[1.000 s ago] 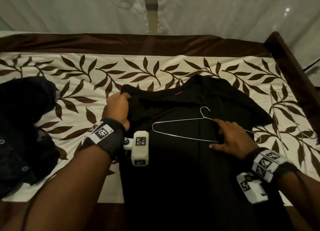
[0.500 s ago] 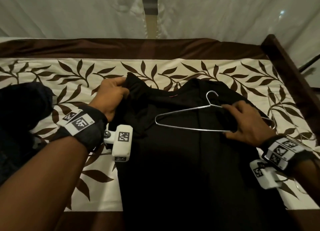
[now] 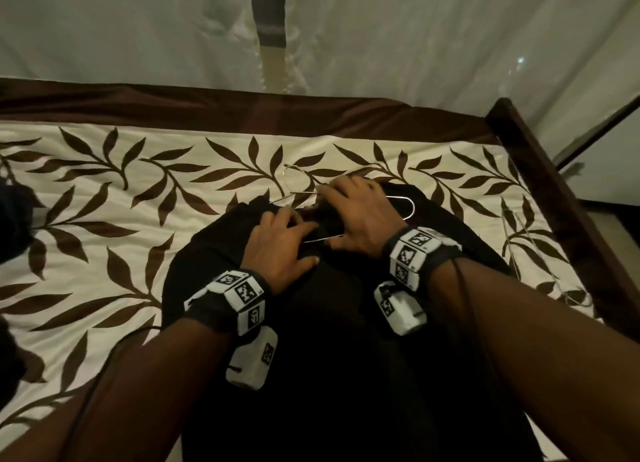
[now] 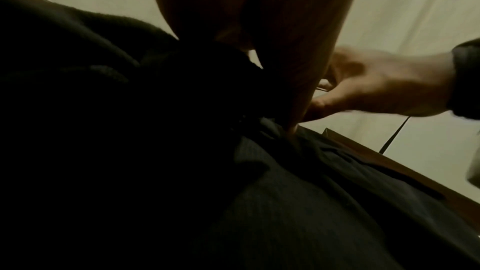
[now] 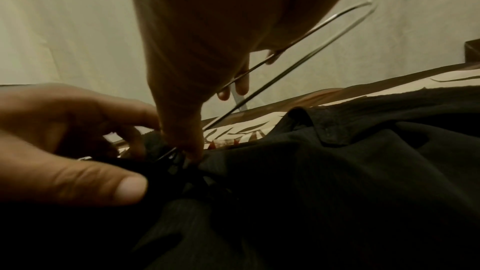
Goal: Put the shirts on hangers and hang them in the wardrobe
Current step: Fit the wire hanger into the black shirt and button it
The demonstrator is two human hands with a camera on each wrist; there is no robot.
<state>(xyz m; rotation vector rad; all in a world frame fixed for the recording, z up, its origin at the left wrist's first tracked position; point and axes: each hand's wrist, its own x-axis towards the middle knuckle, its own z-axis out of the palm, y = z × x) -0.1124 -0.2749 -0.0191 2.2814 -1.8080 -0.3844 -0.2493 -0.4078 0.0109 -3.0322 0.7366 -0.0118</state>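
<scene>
A black shirt (image 3: 329, 357) lies spread on the leaf-patterned bedspread (image 3: 104, 219), collar away from me. Both hands meet at its collar. My left hand (image 3: 287, 240) pinches the bunched black cloth of the neck opening; the right wrist view shows its thumb (image 5: 130, 188) pressed on the fabric. My right hand (image 3: 353, 212) grips a thin wire hanger (image 3: 410, 207) by its upper wire. The hanger's hook (image 3: 294, 174) lies over the bedspread beyond the collar. Its left end is hidden at the cloth between my hands. In the right wrist view the hanger (image 5: 337, 19) slants down to the shirt (image 5: 337, 171).
A heap of dark clothes (image 3: 14, 219) sits at the left edge of the bed. More wire hangers (image 3: 516, 240) lie on the bedspread at the right, near the dark wooden bed frame (image 3: 554, 191). A pale curtain (image 3: 415, 46) hangs behind the bed.
My left hand has moved right from the shirt's shoulder to the collar. My right hand has carried the hanger left and away from me, up to the neck opening.
</scene>
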